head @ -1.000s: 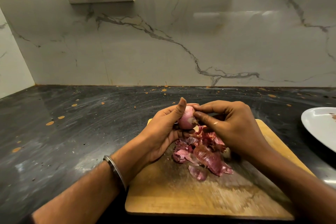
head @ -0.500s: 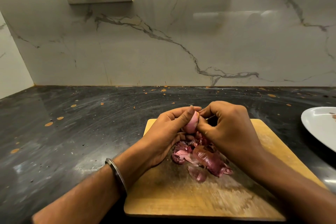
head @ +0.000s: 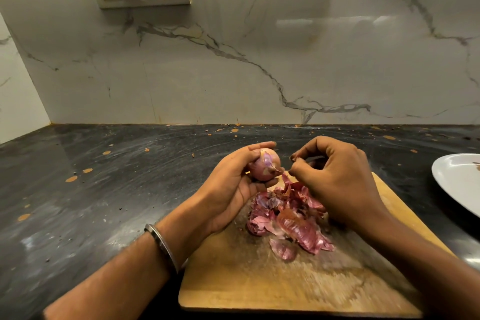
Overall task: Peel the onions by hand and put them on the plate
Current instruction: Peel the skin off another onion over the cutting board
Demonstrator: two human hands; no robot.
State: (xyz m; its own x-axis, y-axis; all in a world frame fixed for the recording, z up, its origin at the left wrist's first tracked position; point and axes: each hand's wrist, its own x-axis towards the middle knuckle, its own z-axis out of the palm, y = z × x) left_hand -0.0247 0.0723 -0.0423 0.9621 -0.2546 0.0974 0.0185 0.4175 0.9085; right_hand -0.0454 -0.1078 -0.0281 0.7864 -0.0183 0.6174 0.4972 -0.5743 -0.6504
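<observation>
Over cutting board (head: pixel 233 280): left hand (head: pixel 228 189) grips onion (head: pixel 265 165); right hand (head: pixel 335 176) pinches skin strip, partly hidden.

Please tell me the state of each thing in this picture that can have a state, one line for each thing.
onion: partly peeled, held above the board
left hand: grips the onion
right hand: pinches a strip of skin
strip of skin: hangs below the fingers
onion peels: heaped on the board
wooden cutting board: flat on the counter
white plate: at right, partly out of view
</observation>
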